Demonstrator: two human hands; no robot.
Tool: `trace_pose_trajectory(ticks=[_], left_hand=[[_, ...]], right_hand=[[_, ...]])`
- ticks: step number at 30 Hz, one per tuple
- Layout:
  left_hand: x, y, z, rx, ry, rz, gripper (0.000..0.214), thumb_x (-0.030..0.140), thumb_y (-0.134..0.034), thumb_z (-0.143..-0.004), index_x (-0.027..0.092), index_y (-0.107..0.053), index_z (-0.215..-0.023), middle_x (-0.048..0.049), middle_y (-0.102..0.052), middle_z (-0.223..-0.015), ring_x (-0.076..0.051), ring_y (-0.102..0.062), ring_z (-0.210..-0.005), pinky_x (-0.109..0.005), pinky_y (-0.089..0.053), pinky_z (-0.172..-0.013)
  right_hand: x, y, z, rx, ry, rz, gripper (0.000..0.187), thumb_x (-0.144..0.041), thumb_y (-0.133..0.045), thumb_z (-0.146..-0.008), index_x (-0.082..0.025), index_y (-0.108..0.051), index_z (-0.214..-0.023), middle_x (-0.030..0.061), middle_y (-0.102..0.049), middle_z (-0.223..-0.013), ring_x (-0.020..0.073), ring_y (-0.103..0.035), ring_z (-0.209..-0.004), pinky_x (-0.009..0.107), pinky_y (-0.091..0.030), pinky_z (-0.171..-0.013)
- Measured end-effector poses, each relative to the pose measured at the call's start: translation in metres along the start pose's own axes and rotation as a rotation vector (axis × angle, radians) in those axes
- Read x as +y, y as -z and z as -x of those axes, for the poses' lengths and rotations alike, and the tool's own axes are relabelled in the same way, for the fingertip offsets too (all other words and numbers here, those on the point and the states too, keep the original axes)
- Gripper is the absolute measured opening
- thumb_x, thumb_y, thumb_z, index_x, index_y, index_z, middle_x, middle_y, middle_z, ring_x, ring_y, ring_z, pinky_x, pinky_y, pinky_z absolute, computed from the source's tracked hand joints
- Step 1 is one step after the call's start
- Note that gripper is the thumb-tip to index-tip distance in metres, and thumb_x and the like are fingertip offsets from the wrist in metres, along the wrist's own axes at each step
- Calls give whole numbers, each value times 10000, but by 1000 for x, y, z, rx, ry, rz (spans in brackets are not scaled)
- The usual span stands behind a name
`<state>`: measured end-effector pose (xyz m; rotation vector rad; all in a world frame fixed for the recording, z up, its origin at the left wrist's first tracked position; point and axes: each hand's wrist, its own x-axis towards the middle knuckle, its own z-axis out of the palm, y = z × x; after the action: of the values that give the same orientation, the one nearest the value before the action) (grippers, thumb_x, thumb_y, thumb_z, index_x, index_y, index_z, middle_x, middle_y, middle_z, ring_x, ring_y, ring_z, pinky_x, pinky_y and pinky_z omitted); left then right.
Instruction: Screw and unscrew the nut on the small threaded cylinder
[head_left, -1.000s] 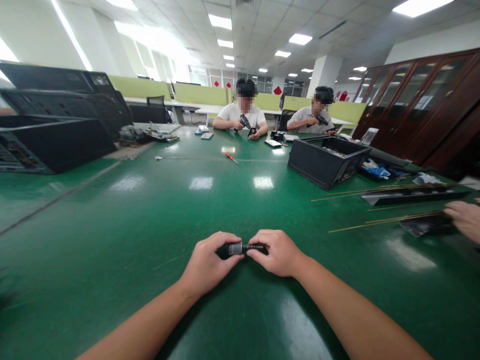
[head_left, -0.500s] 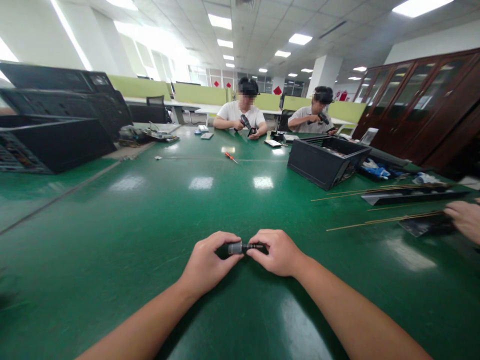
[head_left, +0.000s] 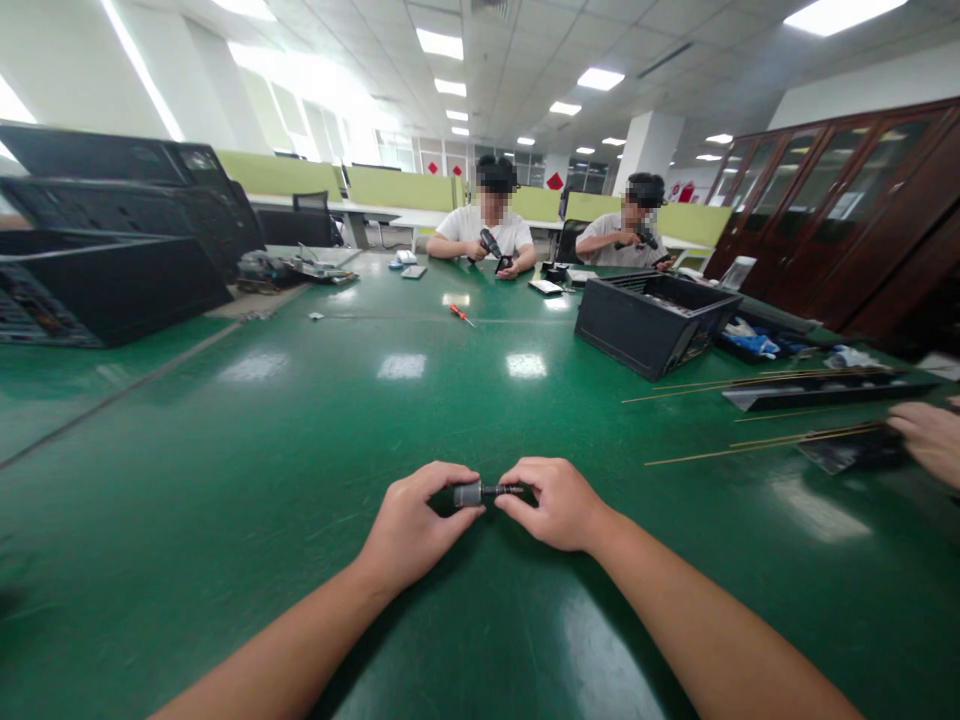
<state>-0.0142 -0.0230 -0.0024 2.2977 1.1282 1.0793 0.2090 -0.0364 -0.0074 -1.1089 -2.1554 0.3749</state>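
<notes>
A wide green table [head_left: 262, 450] fills the view, glossy, with ceiling lights mirrored on it. At 2 o'clock a long wooden cabinet [head_left: 847, 210] with glass doors runs along the wall. At 10 o'clock black computer cases [head_left: 112, 240] are stacked on the table's far left side. At 1 o'clock an open black box [head_left: 652, 320] stands on the table, tilted a little. At 12 o'clock, at the far end, one person in a white shirt [head_left: 486, 232] sits holding a dark tool, and just to the right a second person [head_left: 626, 235] sits with another. At 2 o'clock, nearer than the box, a flat black tray [head_left: 817, 392] lies on the table with thin sticks [head_left: 757, 445] lying beside and in front of it, their tips pointing toward 9 o'clock. At 3 o'clock a co-worker's hand [head_left: 930, 440] rests at the ends of the sticks.

Low in the middle, at 6 o'clock, the left hand [head_left: 412, 530] and the right hand [head_left: 551, 505] rest on the table with their fingertips meeting. A red screwdriver [head_left: 462, 314] lies alone toward 12 o'clock, well apart from them. Between the two hands is a small metal piece [head_left: 480, 493], lying level just above the table: the left hand pinches its thick grey end, curled narrow around it, and the right hand pinches its thin dark end
</notes>
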Motion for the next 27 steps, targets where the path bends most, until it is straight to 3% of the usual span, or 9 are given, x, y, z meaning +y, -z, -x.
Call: trace_pose_trajectory(ticks=[27], left_hand=[[-1, 1, -1, 37, 20, -11, 210, 258, -733, -756, 214, -697, -958, -19, -731, -917, -191, -684, -848, -301, -541, -795]], right_hand=[[3, 3, 1, 18, -24, 8, 105, -268, -660, -857, -201, -703, -927, 31, -708, -859, 167, -644, -777, 273, -453, -722]])
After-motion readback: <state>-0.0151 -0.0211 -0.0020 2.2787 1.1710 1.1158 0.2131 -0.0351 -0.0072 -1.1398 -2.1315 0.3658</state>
